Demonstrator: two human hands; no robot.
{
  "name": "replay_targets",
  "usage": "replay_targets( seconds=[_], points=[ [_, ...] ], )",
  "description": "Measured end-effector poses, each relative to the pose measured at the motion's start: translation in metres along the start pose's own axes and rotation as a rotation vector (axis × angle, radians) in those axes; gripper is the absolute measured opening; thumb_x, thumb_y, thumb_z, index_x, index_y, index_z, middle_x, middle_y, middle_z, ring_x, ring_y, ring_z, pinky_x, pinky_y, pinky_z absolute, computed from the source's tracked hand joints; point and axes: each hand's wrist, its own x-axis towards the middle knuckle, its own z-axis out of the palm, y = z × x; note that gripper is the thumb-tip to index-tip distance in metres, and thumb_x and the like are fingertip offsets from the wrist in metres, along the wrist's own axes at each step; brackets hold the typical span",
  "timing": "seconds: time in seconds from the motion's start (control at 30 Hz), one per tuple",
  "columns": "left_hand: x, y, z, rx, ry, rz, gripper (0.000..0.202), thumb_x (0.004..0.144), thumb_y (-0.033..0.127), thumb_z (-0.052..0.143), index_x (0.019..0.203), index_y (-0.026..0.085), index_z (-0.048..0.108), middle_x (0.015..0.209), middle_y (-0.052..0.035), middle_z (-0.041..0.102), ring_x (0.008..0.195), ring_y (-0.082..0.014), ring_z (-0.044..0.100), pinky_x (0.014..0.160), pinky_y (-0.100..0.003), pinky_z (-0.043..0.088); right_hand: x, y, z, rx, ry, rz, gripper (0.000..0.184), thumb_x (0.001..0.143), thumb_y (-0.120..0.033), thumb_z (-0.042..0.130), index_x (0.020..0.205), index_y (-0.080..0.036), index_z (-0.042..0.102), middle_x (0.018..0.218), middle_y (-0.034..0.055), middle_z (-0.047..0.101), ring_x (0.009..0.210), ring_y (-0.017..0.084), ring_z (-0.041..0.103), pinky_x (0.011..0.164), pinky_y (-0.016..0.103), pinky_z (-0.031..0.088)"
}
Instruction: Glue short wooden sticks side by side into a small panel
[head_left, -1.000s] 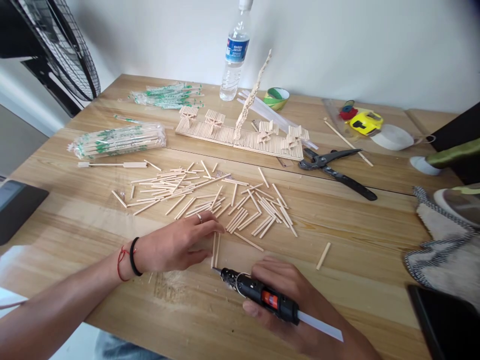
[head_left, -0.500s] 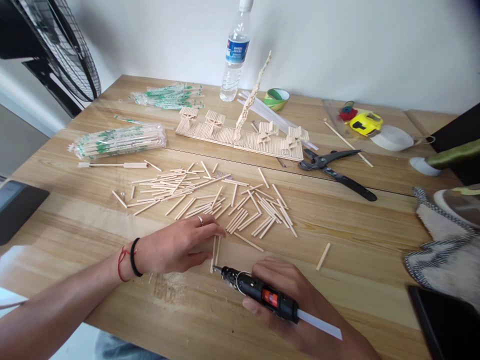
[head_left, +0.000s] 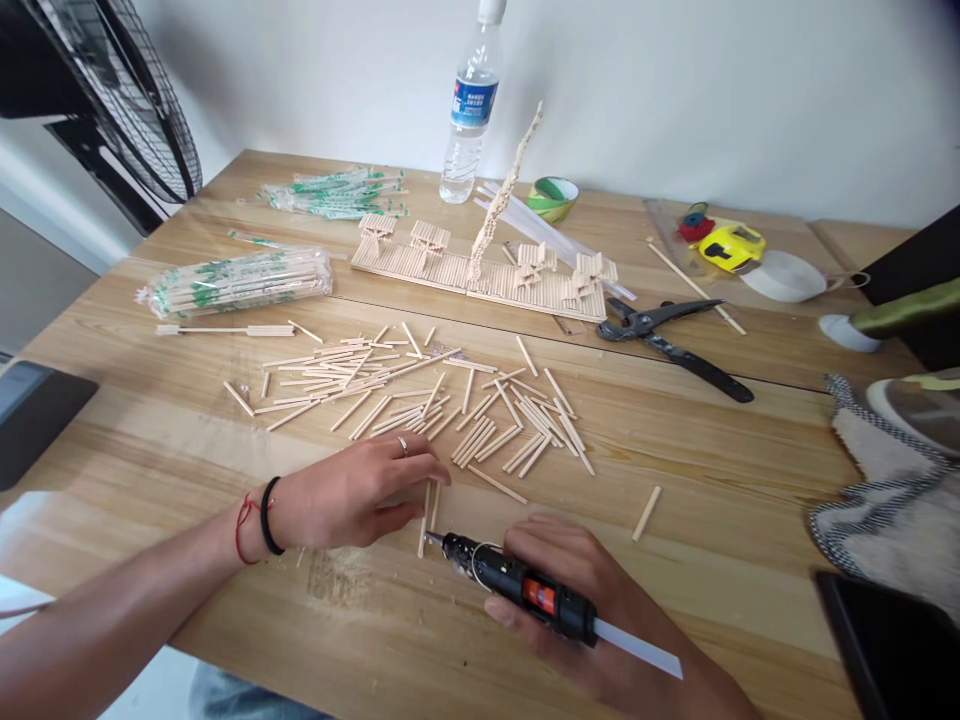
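Observation:
My left hand (head_left: 367,490), with a ring, a black band and a red string at its wrist, is closed on two short thin wooden sticks (head_left: 423,535). They lie side by side under its fingertips, near ends toward me, their far ends hidden by the fingers. My right hand (head_left: 592,570) grips a black hot glue gun (head_left: 502,575) whose nozzle points left and sits right at the sticks. From its back end a white glue stick (head_left: 637,648) protrudes. Beyond my hands lies a loose scatter of similar cut sticks (head_left: 367,370).
Behind the scatter stands a stick-built model (head_left: 457,275) with a tall leaning piece. Black pliers (head_left: 660,335) lie to its right, wrapped chopsticks (head_left: 240,282) to its left. A water bottle (head_left: 471,120), yellow tape measure (head_left: 731,247) and cloth (head_left: 877,510) are around the table.
One stick under my left hand has slid slightly toward me past the nozzle, and the left fingers shifted a little with it. My right hand and the glue gun stay nearly still.

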Motion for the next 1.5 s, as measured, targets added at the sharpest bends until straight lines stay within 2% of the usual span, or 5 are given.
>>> replay_targets(
  seconds=[0.23,0.4,0.53,1.0,1.5],
  points=[
    [0.0019,0.0013,-0.0009,-0.001,-0.004,0.034,0.019,0.106,0.009,0.056,0.12,0.017,0.064,0.112,-0.0126,0.072,0.101,-0.0239,0.067,0.087,-0.033,0.054,0.0011,-0.0013,-0.0001,0.007,0.041,0.001,0.031,0.107,-0.043,0.055,0.08,-0.028,0.052,0.068,-0.0018,0.063,0.058,0.022,0.062,0.063,0.036,0.051],
    [0.0026,0.0021,-0.0017,0.005,-0.024,0.054,0.018,0.107,0.008,0.054,0.117,0.018,0.065,0.109,-0.0114,0.072,0.098,-0.0232,0.067,0.086,-0.031,0.052,0.0009,0.0003,-0.0027,-0.003,-0.057,0.022,0.034,0.106,-0.043,0.056,0.078,-0.027,0.046,0.068,-0.004,0.057,0.061,0.02,0.061,0.063,0.034,0.05],
    [0.0023,0.0026,-0.0021,0.006,-0.04,0.072,0.018,0.108,0.008,0.053,0.118,0.017,0.065,0.109,-0.0115,0.073,0.097,-0.0229,0.067,0.086,-0.032,0.051,0.0005,0.0017,-0.0014,-0.003,-0.079,0.027,0.034,0.107,-0.041,0.055,0.078,-0.027,0.044,0.068,-0.0048,0.056,0.061,0.019,0.059,0.064,0.033,0.05],
    [0.0034,0.0039,-0.0021,-0.014,-0.043,0.081,0.016,0.111,0.013,0.05,0.113,0.018,0.066,0.105,-0.0115,0.075,0.094,-0.0225,0.068,0.084,-0.033,0.052,-0.0014,-0.0002,-0.0005,0.001,-0.021,0.05,0.031,0.105,-0.042,0.058,0.078,-0.026,0.053,0.07,-0.0006,0.064,0.064,0.022,0.065,0.065,0.036,0.051],
    [0.0055,0.0042,-0.0019,-0.043,-0.013,0.074,0.023,0.115,0.019,0.045,0.105,0.018,0.066,0.096,-0.0105,0.073,0.088,-0.0214,0.066,0.083,-0.032,0.052,0.0001,-0.0025,0.0022,0.025,-0.011,0.107,0.035,0.105,-0.045,0.06,0.077,-0.027,0.05,0.069,-0.0034,0.059,0.065,0.021,0.063,0.065,0.034,0.053]
  ],
)
